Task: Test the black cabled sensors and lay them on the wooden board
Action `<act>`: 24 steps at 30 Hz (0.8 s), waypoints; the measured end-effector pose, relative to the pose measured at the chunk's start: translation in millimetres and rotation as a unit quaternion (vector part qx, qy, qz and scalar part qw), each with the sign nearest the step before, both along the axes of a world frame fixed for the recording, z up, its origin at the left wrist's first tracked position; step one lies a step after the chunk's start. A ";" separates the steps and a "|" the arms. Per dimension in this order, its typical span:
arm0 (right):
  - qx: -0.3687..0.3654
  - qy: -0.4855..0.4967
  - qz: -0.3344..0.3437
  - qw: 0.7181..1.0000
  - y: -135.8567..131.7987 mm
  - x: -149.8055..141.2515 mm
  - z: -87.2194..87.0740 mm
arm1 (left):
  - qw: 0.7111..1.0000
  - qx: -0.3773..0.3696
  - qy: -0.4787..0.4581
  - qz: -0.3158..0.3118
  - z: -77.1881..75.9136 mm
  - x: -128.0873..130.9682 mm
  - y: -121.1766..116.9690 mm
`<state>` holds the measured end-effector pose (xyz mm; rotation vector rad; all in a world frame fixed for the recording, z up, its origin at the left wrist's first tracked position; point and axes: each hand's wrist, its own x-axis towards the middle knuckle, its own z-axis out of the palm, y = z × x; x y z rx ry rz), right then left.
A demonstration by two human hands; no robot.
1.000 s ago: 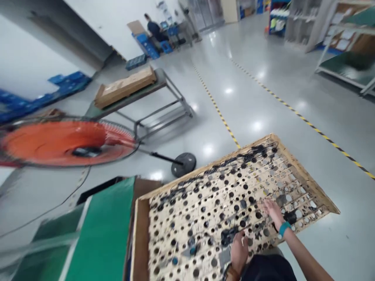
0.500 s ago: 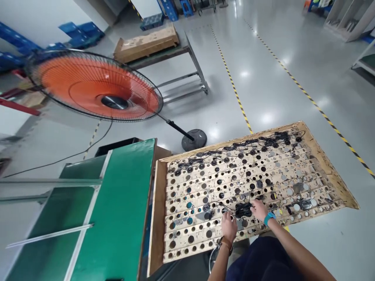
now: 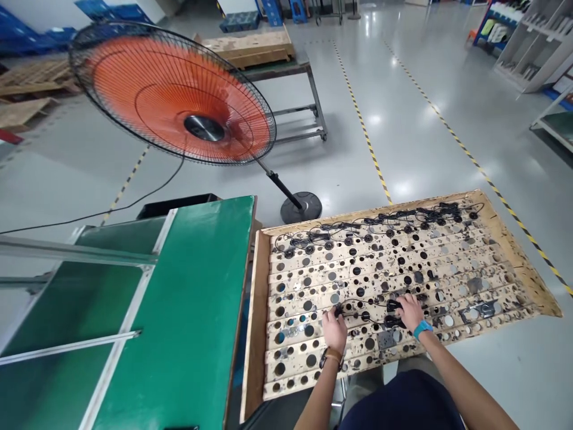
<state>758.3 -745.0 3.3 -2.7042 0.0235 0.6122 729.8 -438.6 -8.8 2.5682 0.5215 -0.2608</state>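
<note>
Both my hands are over a wooden tray (image 3: pixel 253 334) whose floor is slats full of round holes. My left hand (image 3: pixel 335 332) is closed on the small black end of a cable. From there thin black cable runs right to a coiled black cable bundle (image 3: pixel 393 321), which my right hand (image 3: pixel 409 312) grips at its right side. The bundle shows as two dark lumps, partly hidden by my fingers. Along the tray's far side lies a row of black cables (image 3: pixel 371 222) with round black ends set on the slats.
Left of the tray stands a green-topped table (image 3: pixel 197 310) with metal rails. An orange-bladed floor fan (image 3: pixel 203 127) leans over from behind, its round base (image 3: pixel 301 207) near the tray's far edge. Farther back is a wheeled metal table (image 3: pixel 299 65) carrying another wooden tray.
My left hand has moved left, away from my right hand, with the cable end now at its fingers. The cable bundle now looks split into two lumps. The head view has shifted.
</note>
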 end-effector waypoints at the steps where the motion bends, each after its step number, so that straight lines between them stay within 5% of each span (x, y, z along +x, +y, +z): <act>1: -0.003 -0.007 -0.003 1.000 0.2 -1.2 2.8 | 1.000 0.000 0.004 0.005 -1.5 3.0 5.9; 14: 0.092 -0.069 0.016 0.993 17.0 -2.3 25.8 | 0.994 -0.102 0.044 -0.003 -10.6 31.3 24.1; 24: 0.216 -0.143 0.051 0.964 46.2 19.7 39.8 | 0.942 -0.290 -0.079 0.146 -1.0 15.2 64.8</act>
